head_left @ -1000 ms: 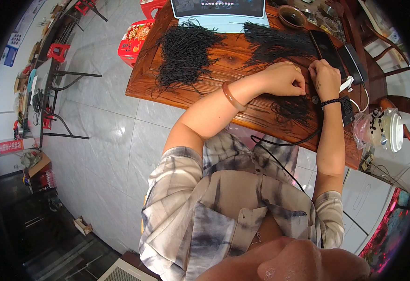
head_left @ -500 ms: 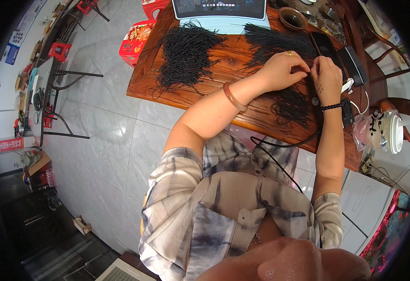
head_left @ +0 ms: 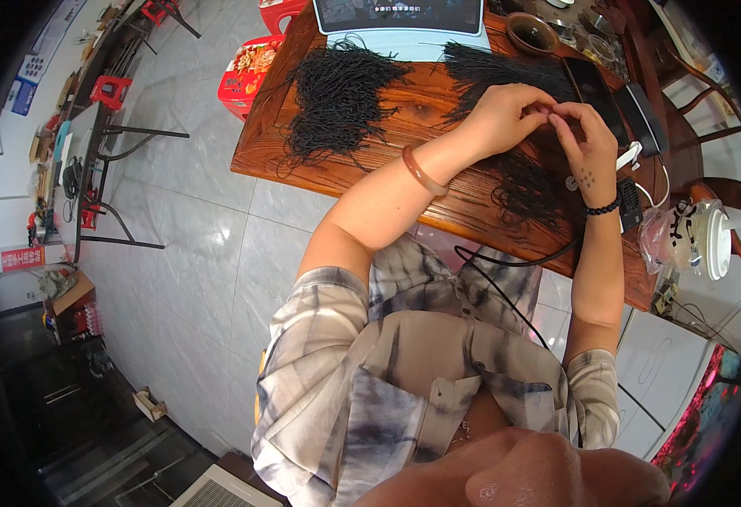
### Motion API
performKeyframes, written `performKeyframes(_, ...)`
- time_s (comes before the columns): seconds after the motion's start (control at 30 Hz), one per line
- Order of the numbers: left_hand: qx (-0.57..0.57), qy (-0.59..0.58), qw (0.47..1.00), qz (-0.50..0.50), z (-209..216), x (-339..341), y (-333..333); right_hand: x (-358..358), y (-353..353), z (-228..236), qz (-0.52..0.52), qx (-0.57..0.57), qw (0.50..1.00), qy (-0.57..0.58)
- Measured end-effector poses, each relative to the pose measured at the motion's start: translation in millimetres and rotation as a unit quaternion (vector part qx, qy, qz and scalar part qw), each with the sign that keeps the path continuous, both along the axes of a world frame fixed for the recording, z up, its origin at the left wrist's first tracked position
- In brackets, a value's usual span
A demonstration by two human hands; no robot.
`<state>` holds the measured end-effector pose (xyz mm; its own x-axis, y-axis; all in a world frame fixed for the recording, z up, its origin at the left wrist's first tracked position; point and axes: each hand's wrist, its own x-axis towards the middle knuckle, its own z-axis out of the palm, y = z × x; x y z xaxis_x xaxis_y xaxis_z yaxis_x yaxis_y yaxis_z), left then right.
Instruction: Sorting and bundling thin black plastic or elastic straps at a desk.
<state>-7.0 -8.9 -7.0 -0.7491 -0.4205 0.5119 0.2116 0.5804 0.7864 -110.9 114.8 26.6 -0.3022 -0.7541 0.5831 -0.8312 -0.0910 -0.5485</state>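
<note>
Over the right part of the wooden table [head_left: 421,110], the fingertips of my two hands meet in a pinch. My left hand [head_left: 505,118] has thumb and forefinger pressed together. My right hand [head_left: 590,144] pinches against it, and whatever lies between the fingers is too small to make out. Just beyond them a bundle of thin black cords [head_left: 497,74] lies fanned out. A smaller cluster of black cords [head_left: 527,190] sits on the near side, below my hands. To the left rests a big tangled heap of black cords [head_left: 336,101].
A tablet [head_left: 400,15] stands at the table's far edge. Right of my hands are a black phone [head_left: 588,80], a dark box-shaped device [head_left: 643,114] and a white cable [head_left: 664,186]. A brown bowl [head_left: 531,34] sits beyond. Red stools [head_left: 248,80] stand left of the table.
My right hand has shifted left and turned, so its fingertips now touch those of my left hand. Half a second ago a small gap separated the hands.
</note>
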Motion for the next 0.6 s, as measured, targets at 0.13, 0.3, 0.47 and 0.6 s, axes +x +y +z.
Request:
performKeyframes(0.13,0.014,0.001,1.0,0.026,2.3,0.8,-5.2,-4.0,2.3,1.6,-0.018,-0.006,0.999,-0.028)
performKeyframes(0.3,0.003,0.014,1.0,0.028,0.2,-0.3,-7.1,-9.6,4.0,0.7,-0.033,-0.002,0.996,-0.079)
performKeyframes(0.47,0.049,-0.014,0.999,0.015,6.6,2.9,-0.1,-5.1,4.8,5.3,-0.018,-0.002,0.996,-0.087)
performKeyframes(0.6,-0.019,0.001,1.0,-0.004,8.0,4.9,0.6,-6.0,1.9,-3.5,0.002,0.002,0.996,-0.091)
